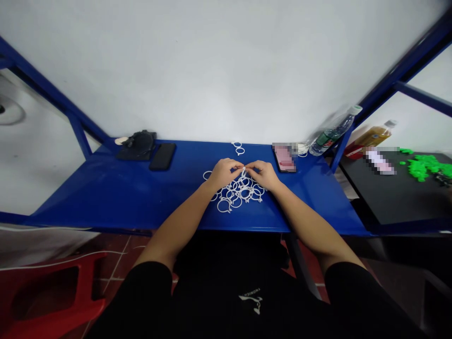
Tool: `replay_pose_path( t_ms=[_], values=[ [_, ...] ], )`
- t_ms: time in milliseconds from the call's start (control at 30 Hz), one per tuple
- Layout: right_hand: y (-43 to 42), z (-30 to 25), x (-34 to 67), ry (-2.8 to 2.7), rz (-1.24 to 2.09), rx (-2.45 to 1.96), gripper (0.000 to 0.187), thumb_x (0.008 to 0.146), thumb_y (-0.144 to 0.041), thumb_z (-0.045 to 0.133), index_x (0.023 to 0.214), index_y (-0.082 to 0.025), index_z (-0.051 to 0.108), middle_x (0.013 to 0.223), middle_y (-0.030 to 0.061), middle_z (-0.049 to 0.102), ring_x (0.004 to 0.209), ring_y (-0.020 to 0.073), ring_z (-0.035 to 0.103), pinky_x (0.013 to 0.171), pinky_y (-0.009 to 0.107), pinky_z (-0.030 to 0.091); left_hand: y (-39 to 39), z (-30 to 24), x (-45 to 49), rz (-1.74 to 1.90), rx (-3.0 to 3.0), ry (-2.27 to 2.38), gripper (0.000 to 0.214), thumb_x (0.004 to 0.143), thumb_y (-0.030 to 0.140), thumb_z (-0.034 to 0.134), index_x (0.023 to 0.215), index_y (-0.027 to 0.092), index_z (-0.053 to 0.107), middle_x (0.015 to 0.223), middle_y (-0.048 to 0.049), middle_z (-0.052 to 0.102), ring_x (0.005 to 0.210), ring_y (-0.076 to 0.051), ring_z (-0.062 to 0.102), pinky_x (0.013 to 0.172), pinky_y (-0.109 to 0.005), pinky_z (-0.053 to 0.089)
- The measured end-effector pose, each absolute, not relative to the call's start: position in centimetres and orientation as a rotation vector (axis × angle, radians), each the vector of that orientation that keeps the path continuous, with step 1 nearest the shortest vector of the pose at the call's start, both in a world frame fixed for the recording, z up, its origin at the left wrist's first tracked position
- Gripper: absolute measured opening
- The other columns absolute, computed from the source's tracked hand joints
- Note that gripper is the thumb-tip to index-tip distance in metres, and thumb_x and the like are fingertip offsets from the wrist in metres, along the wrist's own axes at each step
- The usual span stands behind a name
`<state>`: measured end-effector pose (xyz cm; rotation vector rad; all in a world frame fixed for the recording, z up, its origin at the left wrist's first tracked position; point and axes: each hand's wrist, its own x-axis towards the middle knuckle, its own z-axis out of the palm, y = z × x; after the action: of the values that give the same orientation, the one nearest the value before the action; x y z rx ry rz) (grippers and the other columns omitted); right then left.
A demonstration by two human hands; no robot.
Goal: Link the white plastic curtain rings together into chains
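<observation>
Over the blue table, my left hand (225, 172) and my right hand (265, 174) meet at the fingertips. Both pinch the top of one white plastic ring with a small tab (244, 171), which hangs between them. Its finer details are too small to make out. Below and around my hands lies a loose pile of similar white rings (223, 205), several overlapping. My hands and wrists cover part of that pile. Farther back, by the wall, rest two more white rings (240, 150), side by side and touching or nearly so.
A black phone (163, 157) and a black bag (137, 147) lie at the back left of the blue table (116, 197). A lit phone (284, 157), a white cable (302, 149) and a plastic bottle (332, 134) are back right. Green pieces (422, 167) lie on a black table.
</observation>
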<state>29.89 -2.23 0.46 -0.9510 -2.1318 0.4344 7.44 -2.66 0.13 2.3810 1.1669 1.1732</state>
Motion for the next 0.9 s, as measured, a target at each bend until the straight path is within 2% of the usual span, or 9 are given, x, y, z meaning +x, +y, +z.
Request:
replay_pose_path(
  t_ms=[233,500,767,900],
  values=[
    [-2.48,0.79,29.79,-2.140,0.427,-0.901,0.015,0.097,-0.028,0.067,0.101,-0.024,0.080,0.092,0.0045,0.081,0.084,0.0209,0.073,0.083,0.036,0.055,-2.69,0.32,7.35,1.162,2.399,1.152,0.011,0.097,0.027,0.071,0.094,0.024,0.081,0.089,-0.0016,0.081,0.081,-0.019,0.070,0.084,-0.038,0.052],
    [-3.04,1.00,29.65,-2.167,0.352,-0.881,0.016,0.099,-0.027,0.063,0.099,-0.022,0.078,0.091,0.0056,0.080,0.083,0.0208,0.072,0.081,0.035,0.055,-2.82,0.58,7.14,1.105,2.453,1.140,0.014,0.099,0.027,0.068,0.089,0.024,0.078,0.090,-0.0022,0.080,0.087,-0.020,0.070,0.090,-0.040,0.050],
    [-2.81,0.68,29.42,-2.175,0.335,-0.848,0.018,0.102,-0.026,0.060,0.102,-0.023,0.077,0.097,0.0060,0.081,0.087,0.0216,0.072,0.085,0.037,0.056,-2.78,0.41,7.13,1.157,2.434,1.119,0.015,0.097,0.027,0.069,0.086,0.022,0.076,0.086,-0.0022,0.078,0.082,-0.019,0.068,0.086,-0.038,0.051],
    [-2.48,0.59,29.39,-2.129,0.234,-0.932,0.020,0.104,-0.031,0.059,0.106,-0.024,0.078,0.100,0.0068,0.081,0.090,0.0234,0.072,0.087,0.039,0.056,-2.49,0.29,7.28,1.238,2.396,1.191,0.011,0.097,0.028,0.068,0.092,0.023,0.077,0.086,-0.0020,0.078,0.081,-0.019,0.070,0.085,-0.038,0.052]
  ],
)
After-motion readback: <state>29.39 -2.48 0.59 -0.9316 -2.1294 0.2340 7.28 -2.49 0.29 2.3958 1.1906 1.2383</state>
